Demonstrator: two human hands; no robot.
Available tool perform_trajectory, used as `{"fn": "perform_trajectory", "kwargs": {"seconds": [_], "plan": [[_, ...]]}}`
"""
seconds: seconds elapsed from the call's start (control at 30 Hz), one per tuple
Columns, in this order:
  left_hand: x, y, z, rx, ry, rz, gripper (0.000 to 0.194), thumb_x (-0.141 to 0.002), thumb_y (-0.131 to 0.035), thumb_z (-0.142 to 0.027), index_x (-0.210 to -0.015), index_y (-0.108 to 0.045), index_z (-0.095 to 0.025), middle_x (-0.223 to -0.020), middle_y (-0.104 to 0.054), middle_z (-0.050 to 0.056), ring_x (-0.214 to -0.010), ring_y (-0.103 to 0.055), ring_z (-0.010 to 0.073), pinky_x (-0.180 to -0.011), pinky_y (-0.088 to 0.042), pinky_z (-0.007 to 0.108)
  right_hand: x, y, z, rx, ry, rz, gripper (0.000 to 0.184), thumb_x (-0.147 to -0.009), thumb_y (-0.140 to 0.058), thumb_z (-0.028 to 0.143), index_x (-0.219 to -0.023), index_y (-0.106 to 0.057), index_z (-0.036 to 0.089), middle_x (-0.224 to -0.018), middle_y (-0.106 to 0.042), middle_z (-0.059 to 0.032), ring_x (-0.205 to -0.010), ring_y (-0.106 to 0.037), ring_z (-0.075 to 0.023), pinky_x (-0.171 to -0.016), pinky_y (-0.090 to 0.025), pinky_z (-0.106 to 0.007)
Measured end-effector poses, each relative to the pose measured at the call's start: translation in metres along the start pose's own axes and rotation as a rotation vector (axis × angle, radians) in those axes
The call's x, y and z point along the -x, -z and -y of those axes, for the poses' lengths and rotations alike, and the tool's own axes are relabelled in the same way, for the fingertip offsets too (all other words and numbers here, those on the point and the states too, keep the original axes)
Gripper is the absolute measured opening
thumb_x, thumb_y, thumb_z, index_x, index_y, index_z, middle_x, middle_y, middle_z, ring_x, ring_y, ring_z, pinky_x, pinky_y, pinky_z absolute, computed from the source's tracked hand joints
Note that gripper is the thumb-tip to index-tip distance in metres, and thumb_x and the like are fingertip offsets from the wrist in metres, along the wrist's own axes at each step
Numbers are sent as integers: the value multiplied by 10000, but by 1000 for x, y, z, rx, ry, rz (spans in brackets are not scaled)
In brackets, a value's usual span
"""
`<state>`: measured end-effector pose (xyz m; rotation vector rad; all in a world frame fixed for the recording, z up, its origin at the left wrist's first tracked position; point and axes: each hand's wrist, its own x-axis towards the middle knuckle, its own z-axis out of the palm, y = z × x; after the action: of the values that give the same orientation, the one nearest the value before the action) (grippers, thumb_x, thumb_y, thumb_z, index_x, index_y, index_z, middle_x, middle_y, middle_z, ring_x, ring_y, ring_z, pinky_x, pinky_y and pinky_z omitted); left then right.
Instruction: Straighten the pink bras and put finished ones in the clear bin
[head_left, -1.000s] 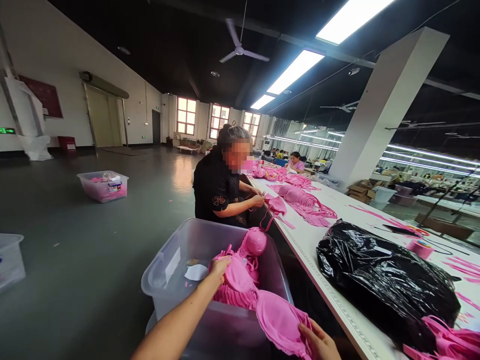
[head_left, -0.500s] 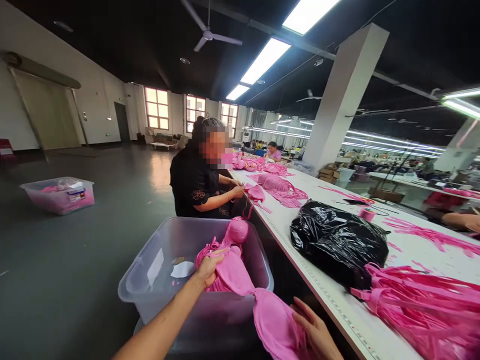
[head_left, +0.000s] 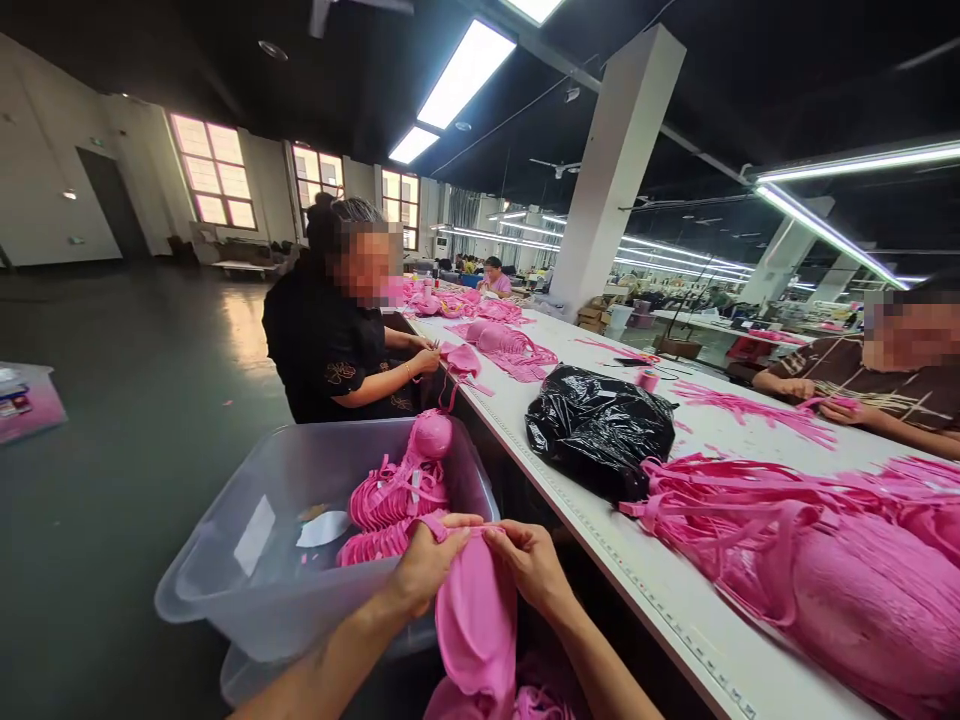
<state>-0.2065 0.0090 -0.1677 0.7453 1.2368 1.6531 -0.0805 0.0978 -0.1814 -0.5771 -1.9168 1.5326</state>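
Note:
My left hand [head_left: 427, 565] and my right hand [head_left: 531, 560] pinch the upper edge of a pink bra [head_left: 478, 620] side by side. Its cups hang down between my forearms, the lower part running toward the bottom of the view. Just beyond my left hand is a translucent plastic tub [head_left: 225, 590], standing low beside the table. Stacked pink bras [head_left: 397, 490] lie along the tub's right side, with a white paper piece [head_left: 322, 528] on its floor. To the right of my right hand runs the edge of the white table [head_left: 600, 530].
On the table sit a black plastic bag [head_left: 600, 425], a large pile of pink bras [head_left: 870, 590] and loose pink straps [head_left: 757, 408]. One co-worker in black [head_left: 337, 340] sits beyond the tub; another person [head_left: 900, 370] works across the table. A second tub [head_left: 30, 400] stands at far left.
My right hand has come up from the lower cup to the bra's upper edge beside my left hand. The bra now hangs down instead of stretching sideways. The view has turned right.

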Motion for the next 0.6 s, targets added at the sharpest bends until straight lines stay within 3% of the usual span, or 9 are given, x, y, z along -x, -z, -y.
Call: {"fn": "perform_trajectory", "kwargs": {"seconds": [0.1,0.27,0.43,0.53,0.6], "plan": [[-2,1,4,-74,-58,-61,233,-679,-706,-272,-860,-713,-125,-908,-704,100,-918,-620,248,-818,-473,297,4,-5,0,51,32,-110,369,-783,-585,487,-828,-734,151,-707,-675,-59,-718,-584,-224,-646,-431,-298],[0,0,2,-255,-129,7,139,-668,-704,-249,-683,-703,-111,-725,-685,76,-771,-603,218,-702,-461,274,10,-1,7,40,95,-200,348,-745,-624,499,-711,-701,161,-709,-631,-42,-693,-541,-190,-641,-402,-270],[1,-3,11,-50,-36,-106,300,-645,-709,-382,-550,-547,-149,-552,-530,-27,-560,-476,113,-565,-403,238,14,1,8,-380,-195,-63,443,-661,-684,550,-527,-531,157,-482,-440,55,-469,-332,-85,-492,-246,-216],[3,-6,13,-38,-5,-202,347,-672,-691,-399,-539,-456,-182,-506,-439,-69,-509,-421,90,-528,-378,225,16,-4,9,-531,-277,-91,437,-599,-742,520,-527,-495,166,-475,-450,59,-455,-328,-84,-497,-244,-213],[7,-7,9,-7,43,-215,291,-673,-706,-340,-570,-481,-186,-536,-479,-64,-546,-462,102,-566,-407,229,16,-7,10,-566,-295,-112,427,-578,-762,498,-528,-496,168,-478,-468,55,-455,-339,-86,-498,-247,-211]]}}
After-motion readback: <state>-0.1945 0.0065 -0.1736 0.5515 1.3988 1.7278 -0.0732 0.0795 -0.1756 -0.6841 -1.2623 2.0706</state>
